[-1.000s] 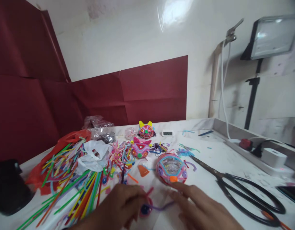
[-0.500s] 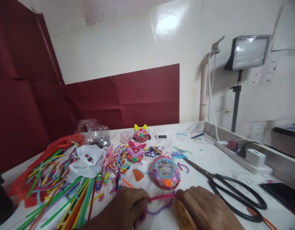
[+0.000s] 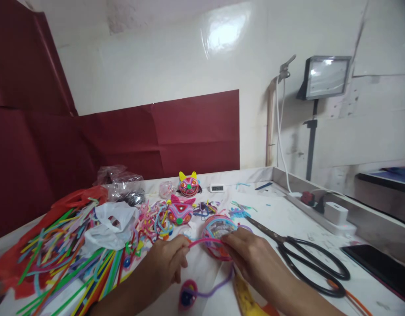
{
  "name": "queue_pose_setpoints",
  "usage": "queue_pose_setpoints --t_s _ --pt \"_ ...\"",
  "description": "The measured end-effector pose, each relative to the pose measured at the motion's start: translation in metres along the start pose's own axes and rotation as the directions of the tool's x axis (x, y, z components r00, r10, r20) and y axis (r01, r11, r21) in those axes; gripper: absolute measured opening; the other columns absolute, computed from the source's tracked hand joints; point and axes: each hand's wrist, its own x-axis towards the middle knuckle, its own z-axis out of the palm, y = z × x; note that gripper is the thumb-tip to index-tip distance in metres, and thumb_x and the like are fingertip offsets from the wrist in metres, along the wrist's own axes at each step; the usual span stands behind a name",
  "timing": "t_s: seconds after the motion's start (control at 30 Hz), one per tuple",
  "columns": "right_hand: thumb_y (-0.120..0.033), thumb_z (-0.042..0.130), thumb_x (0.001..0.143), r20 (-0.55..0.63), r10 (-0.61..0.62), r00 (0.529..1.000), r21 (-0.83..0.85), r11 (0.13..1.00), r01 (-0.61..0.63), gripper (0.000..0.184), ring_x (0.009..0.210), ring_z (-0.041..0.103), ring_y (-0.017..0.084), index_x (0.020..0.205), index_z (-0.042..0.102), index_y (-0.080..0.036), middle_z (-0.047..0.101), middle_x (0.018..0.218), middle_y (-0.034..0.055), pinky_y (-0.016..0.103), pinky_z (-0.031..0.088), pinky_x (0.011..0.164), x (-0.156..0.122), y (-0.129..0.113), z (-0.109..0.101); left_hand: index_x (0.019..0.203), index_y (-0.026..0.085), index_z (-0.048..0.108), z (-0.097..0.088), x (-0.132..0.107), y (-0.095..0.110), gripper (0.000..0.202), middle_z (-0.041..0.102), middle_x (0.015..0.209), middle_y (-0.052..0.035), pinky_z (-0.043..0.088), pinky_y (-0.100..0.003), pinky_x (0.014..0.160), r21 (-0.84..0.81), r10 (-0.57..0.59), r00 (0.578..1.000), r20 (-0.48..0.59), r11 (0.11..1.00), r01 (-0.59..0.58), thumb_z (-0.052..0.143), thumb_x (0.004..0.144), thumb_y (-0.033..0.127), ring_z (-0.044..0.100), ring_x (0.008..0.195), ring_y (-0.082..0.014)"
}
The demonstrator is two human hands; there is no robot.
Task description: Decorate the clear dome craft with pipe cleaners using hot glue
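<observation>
A pink pipe cleaner (image 3: 206, 240) stretches in a slight arch between my two hands. Its left end is pinched in my left hand (image 3: 169, 260), its right end in my right hand (image 3: 250, 256). Behind it lies a round decorated piece (image 3: 211, 228) with pink rims and blue trim, partly covered by my right hand. Below my hands a purple pipe cleaner (image 3: 218, 287) curves up toward my right wrist from a small pink oval with a dark blue centre (image 3: 188, 296). A worn yellow object (image 3: 244, 296), its kind unclear, is beneath my right forearm.
Large black-handled scissors (image 3: 281, 240) lie open at right, beside a phone (image 3: 377, 267) and a power strip (image 3: 334, 226). Loose pipe cleaners (image 3: 100, 281) and a white plastic bag (image 3: 110, 224) cover the left. Two finished cat-like faces (image 3: 180, 211) stand at the back.
Both hands have risen, bringing the pink pipe cleaner up in front of the round piece. The small pink and blue oval has come into view below. The camera view has shifted slightly to the right.
</observation>
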Motion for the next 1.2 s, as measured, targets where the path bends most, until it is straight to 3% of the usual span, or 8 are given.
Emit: queue_pose_setpoints --t_s 0.13,0.3,0.5,0.6,0.8,1.03,1.2 --pt "-0.013 0.047 0.096 0.064 0.038 0.997 0.042 0.998 -0.041 0.021 0.077 0.062 0.018 0.09 0.066 -0.021 0.067 0.083 0.0026 0.026 0.039 0.066 0.009 -0.007 -0.005 0.079 0.021 0.052 0.002 0.0 0.005 0.03 0.065 0.063 0.0025 0.043 -0.019 0.051 0.021 0.01 1.0 -0.011 1.0 -0.009 0.033 0.095 0.038 0.062 0.049 -0.0112" --pt "-0.012 0.052 0.093 0.145 0.007 0.989 0.026 1.0 -0.011 0.017 0.073 0.062 0.016 0.086 0.066 -0.019 0.068 0.083 0.0021 0.025 0.035 0.062 0.022 -0.017 -0.005 0.075 0.021 0.056 0.004 0.0 0.001 0.029 0.066 0.066 0.0014 0.042 -0.023 0.064 0.15 0.092 0.99 -0.108 0.986 -0.076 0.037 0.094 0.032 0.065 0.064 -0.0142" --pt "-0.007 0.055 0.09 0.212 -0.044 0.976 -0.118 0.991 0.071 0.017 0.077 0.064 0.018 0.09 0.067 -0.02 0.069 0.085 0.0026 0.027 0.032 0.059 0.043 -0.031 -0.005 0.075 0.02 0.059 -0.002 0.006 -0.002 0.03 0.061 0.059 0.0028 0.041 -0.022 0.057 0.024 0.03 0.987 -0.161 0.999 -0.027 0.04 0.092 0.034 0.062 0.057 -0.0143" --pt "-0.01 0.053 0.093 0.25 -0.078 0.965 -0.198 0.972 0.13 0.016 0.079 0.065 0.019 0.092 0.066 -0.019 0.07 0.089 0.0041 0.028 0.033 0.059 0.056 -0.034 -0.008 0.079 0.019 0.063 -0.009 0.011 -0.01 0.029 0.061 0.062 0.0017 0.041 -0.023 0.059 0.063 0.034 0.98 -0.198 0.998 -0.022 0.041 0.092 0.033 0.061 0.059 -0.0153" --pt "-0.011 0.051 0.092 0.269 -0.114 0.956 -0.239 0.954 0.181 0.018 0.087 0.065 0.022 0.093 0.067 -0.018 0.07 0.095 0.0067 0.029 0.036 0.062 0.08 -0.027 -0.004 0.079 0.019 0.071 -0.022 0.03 -0.037 0.029 0.066 0.085 -0.0058 0.045 -0.028 0.075 0.311 0.221 0.922 -0.317 0.943 -0.118 0.045 0.091 0.024 0.061 0.083 -0.0193" --pt "-0.01 0.052 0.088 0.244 -0.072 0.967 -0.252 0.958 0.135 0.018 0.092 0.066 0.024 0.094 0.068 -0.017 0.071 0.1 0.0102 0.028 0.041 0.068 0.111 -0.014 0.003 0.082 0.018 0.072 -0.038 0.061 -0.05 0.024 0.067 0.085 -0.0069 0.047 -0.029 0.077 0.398 0.265 0.897 -0.353 0.911 -0.112 0.049 0.089 0.016 0.062 0.084 -0.0203" --pt "-0.018 0.046 0.096 0.239 -0.003 0.971 -0.243 0.968 0.063 0.024 0.092 0.067 0.023 0.096 0.07 -0.018 0.072 0.1 0.0105 0.028 0.045 0.074 0.134 -0.001 0.017 0.081 0.018 0.072 -0.052 0.08 -0.061 0.025 0.066 0.082 -0.0071 0.047 -0.031 0.076 0.464 0.266 0.889 -0.372 0.883 -0.07 0.049 0.09 0.017 0.062 0.082 -0.0216"
